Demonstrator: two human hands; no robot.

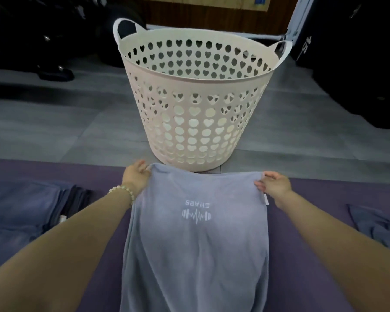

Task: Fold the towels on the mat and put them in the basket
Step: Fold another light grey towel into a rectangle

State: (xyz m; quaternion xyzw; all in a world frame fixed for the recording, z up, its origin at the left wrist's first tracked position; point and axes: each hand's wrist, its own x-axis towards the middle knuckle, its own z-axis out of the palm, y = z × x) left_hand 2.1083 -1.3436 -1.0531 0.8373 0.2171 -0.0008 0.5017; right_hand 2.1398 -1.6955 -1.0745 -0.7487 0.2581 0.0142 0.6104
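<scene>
A light blue-grey towel (196, 244) with a white dumbbell logo lies stretched lengthwise down the middle of the purple mat (306, 255). My left hand (136, 176) pinches its far left corner and my right hand (273, 183) pinches its far right corner, holding the far edge taut. Just beyond that edge, on the grey floor, stands the cream plastic basket (198, 122) with heart-shaped and round holes and two loop handles. Pale cloth shows through its lower holes.
A stack of darker blue towels (25, 212) lies on the mat at the left. Another dark blue towel (376, 226) lies crumpled at the right edge. Dark equipment (54, 41) and a black bag (358, 64) stand behind the basket on the tiled floor.
</scene>
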